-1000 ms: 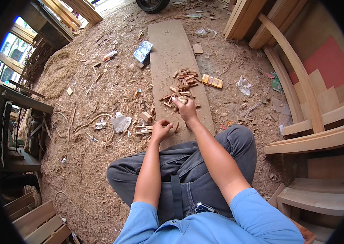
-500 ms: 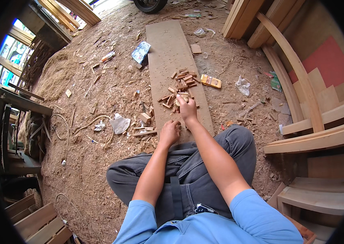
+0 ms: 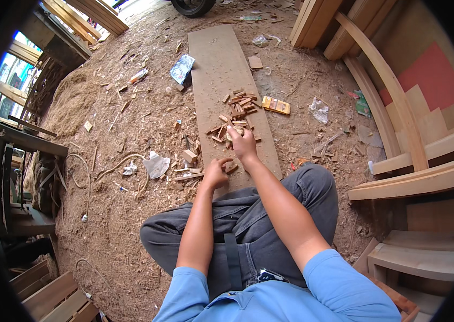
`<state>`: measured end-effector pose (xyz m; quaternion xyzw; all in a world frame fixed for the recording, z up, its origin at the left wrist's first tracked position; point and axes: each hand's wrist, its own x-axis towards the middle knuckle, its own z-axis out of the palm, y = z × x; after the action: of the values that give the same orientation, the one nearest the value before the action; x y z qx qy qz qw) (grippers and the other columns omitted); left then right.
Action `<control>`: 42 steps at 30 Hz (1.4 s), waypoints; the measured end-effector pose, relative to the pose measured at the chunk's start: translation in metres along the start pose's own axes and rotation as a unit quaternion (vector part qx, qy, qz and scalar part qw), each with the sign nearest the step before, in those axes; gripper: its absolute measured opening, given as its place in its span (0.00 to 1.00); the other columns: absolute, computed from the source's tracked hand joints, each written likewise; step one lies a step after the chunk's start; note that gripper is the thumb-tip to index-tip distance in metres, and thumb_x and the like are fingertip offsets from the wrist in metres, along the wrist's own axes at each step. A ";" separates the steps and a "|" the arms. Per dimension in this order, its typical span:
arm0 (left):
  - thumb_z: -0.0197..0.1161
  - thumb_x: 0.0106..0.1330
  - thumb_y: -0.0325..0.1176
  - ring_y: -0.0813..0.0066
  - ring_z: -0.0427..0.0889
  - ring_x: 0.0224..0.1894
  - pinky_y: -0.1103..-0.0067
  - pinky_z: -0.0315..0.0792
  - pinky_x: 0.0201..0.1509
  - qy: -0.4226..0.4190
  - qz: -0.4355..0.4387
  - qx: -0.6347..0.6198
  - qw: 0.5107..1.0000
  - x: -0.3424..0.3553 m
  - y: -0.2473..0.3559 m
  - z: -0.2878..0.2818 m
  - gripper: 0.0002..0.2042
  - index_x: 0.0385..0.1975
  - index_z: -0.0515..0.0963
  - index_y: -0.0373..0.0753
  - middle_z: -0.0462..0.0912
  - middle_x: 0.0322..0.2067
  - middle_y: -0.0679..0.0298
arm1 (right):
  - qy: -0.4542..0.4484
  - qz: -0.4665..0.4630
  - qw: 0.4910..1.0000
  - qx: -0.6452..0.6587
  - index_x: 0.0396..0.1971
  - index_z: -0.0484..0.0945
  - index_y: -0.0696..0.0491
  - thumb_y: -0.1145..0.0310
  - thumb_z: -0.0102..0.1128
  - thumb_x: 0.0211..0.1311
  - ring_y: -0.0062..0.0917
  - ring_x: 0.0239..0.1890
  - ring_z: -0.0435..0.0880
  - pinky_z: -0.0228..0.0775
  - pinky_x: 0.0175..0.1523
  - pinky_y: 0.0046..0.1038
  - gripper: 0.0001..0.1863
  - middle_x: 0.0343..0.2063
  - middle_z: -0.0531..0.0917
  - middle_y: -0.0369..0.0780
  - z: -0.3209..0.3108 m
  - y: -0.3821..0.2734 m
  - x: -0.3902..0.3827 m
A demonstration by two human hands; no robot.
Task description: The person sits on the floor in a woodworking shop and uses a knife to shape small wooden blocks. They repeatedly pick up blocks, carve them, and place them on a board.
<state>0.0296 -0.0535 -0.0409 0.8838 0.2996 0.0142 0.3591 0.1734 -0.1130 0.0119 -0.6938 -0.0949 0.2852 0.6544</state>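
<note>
I sit cross-legged at the near end of a long flat board [image 3: 219, 53]. Over it, my right hand [image 3: 244, 145] is closed round a pale, roundish thing [image 3: 238, 130] whose kind I cannot make out, beside a loose heap of small reddish-brown wooden blocks [image 3: 244, 103]. My left hand [image 3: 216, 173] is lower and to the left, close to the board's near left edge. Its fingers are bent, the index finger reaching to the right, with one small wooden block [image 3: 231, 169] at the fingertips. The grip on this block is partly hidden.
Right of the board lies a yellow packet [image 3: 276, 105]; a blue-white packet [image 3: 183, 69] touches its left edge. Wood offcuts [image 3: 190, 156], a white plastic scrap [image 3: 156, 165] and a cord [image 3: 88, 185] litter the sawdust-covered ground. Wooden frames [image 3: 415, 180] stand at right.
My left hand has shifted slightly left, and a small wooden block now shows at its fingertips. My right hand stays at the heap, still closed round the pale thing.
</note>
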 end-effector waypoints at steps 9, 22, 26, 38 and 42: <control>0.70 0.54 0.33 0.55 0.82 0.36 0.66 0.76 0.42 -0.044 -0.036 0.040 0.998 -0.001 0.020 0.002 0.13 0.39 0.82 0.38 0.83 0.34 0.52 | -0.007 -0.006 1.000 0.011 0.30 0.80 0.56 0.60 0.63 0.64 0.17 0.18 0.75 0.67 0.24 0.23 0.13 0.22 0.80 0.34 0.006 0.018 0.010; 0.64 0.60 0.29 0.64 0.80 0.26 0.69 0.74 0.35 0.038 -0.086 -0.095 0.991 0.010 0.005 0.010 0.13 0.45 0.82 0.36 0.81 0.23 0.57 | -0.017 0.023 1.000 -0.013 0.36 0.81 0.65 0.48 0.63 0.56 0.45 0.42 0.84 0.72 0.50 0.38 0.29 0.35 0.85 0.55 0.004 0.013 0.007; 0.67 0.61 0.30 0.79 0.81 0.27 0.79 0.74 0.31 -0.072 -0.113 -0.238 0.962 0.013 -0.008 0.001 0.10 0.41 0.83 0.37 0.86 0.28 0.62 | -0.030 0.016 0.999 -0.007 0.38 0.80 0.67 0.47 0.63 0.56 0.45 0.43 0.84 0.72 0.51 0.38 0.31 0.35 0.84 0.56 0.003 0.012 0.007; 0.75 0.55 0.38 0.72 0.87 0.31 0.76 0.79 0.39 0.005 -0.135 -0.059 0.989 0.008 -0.010 -0.012 0.13 0.31 0.87 0.34 0.88 0.27 0.56 | 0.010 -0.010 0.999 -0.051 0.27 0.79 0.61 0.52 0.63 0.56 0.28 0.25 0.82 0.72 0.37 0.31 0.23 0.19 0.82 0.42 -0.002 -0.006 -0.001; 0.74 0.55 0.36 0.73 0.87 0.27 0.76 0.80 0.35 0.015 -0.164 -0.113 0.980 0.005 -0.006 -0.012 0.12 0.32 0.87 0.34 0.88 0.25 0.57 | -0.100 -0.043 0.993 0.053 0.26 0.82 0.55 0.60 0.62 0.59 0.16 0.23 0.75 0.65 0.29 0.23 0.12 0.23 0.80 0.31 -0.007 -0.013 -0.005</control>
<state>0.0276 -0.0403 -0.0366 0.7760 0.4425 0.0021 0.4495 0.1758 -0.1198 0.0260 -0.6217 -0.1745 0.3295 0.6889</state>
